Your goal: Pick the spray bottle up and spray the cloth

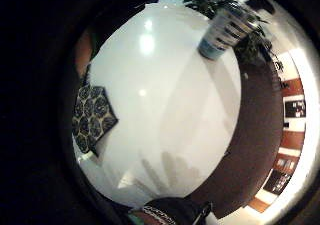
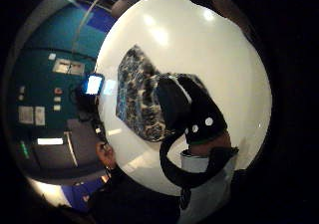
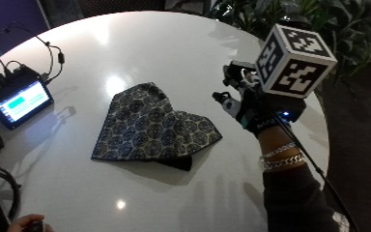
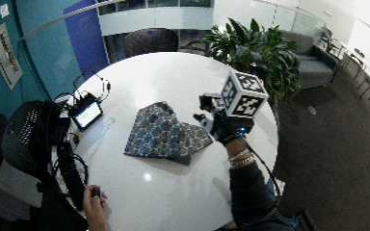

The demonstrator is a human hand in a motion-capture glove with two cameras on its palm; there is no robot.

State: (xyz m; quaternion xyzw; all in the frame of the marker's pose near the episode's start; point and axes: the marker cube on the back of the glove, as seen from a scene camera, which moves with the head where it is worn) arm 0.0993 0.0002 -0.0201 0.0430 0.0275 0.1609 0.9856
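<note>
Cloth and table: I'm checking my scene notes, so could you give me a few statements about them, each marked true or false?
1. The cloth lies on the white table. True.
2. The cloth is plain red. False: it is dark blue with a pattern.
3. The gloved hand rests on the cloth. False: it is beside the cloth, apart from it.
4. A lit screen sits on the table. True.
</note>
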